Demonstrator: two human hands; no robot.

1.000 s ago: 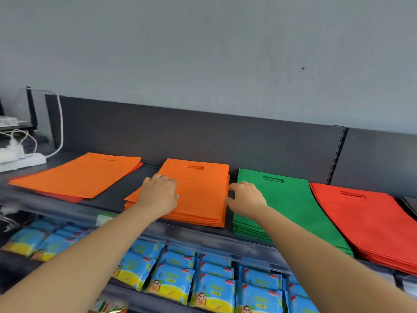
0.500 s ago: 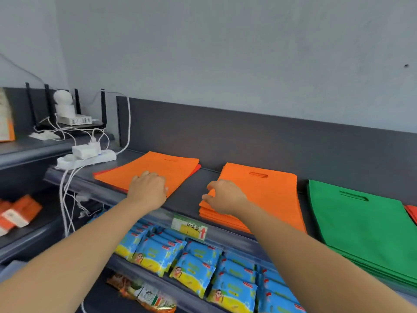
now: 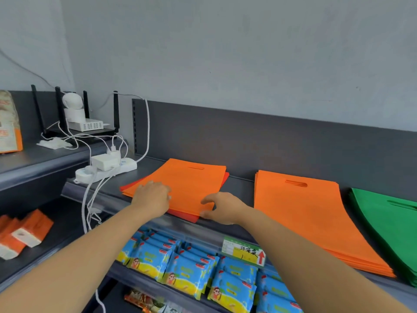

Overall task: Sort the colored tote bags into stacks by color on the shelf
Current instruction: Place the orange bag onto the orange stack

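A mixed pile (image 3: pixel 191 184) lies on the grey shelf (image 3: pixel 243 184): orange tote bags on top, red ones (image 3: pixel 187 216) showing underneath at the front and right edges. My left hand (image 3: pixel 153 197) rests on the pile's front left part. My right hand (image 3: pixel 222 207) is at the pile's front right corner, thumb above the edge and fingers at the red bag below. To the right lies a neat orange stack (image 3: pixel 311 215), then a green stack (image 3: pixel 390 227) at the frame edge.
A white power strip (image 3: pixel 106 168) with plugs and cables sits on the shelf left of the pile. A router and camera (image 3: pixel 76 116) stand on the neighbouring shelf. Blue snack packs (image 3: pixel 194 265) fill the shelf below, behind a price tag (image 3: pixel 244 250).
My view has swung left. My left hand went from the orange stack to the mixed pile, and my right hand followed from the green stack's edge to the pile's front right corner.
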